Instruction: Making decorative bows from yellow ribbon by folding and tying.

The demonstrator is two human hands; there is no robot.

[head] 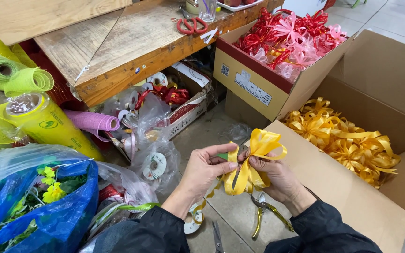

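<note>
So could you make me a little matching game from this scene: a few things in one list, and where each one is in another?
Things:
1. Red-handled scissors
2. Half-made yellow ribbon bow
3. Pile of finished yellow ribbon bows
4. Red and pink ribbon bows

Places:
A. In the big open cardboard box on the right
B. On the wooden table
C. Between both hands
D. In the red-rimmed cardboard box

Pairs: 1-B, 2-C, 3-A, 4-D

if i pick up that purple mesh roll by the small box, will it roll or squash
The purple mesh roll is a hollow tube lying on its side, so a push would probably set it rolling. Its open-weave wrap looks thin, so it is likely light and may dent under a firm grip. It rests against the yellow roll, which might check it.
</note>
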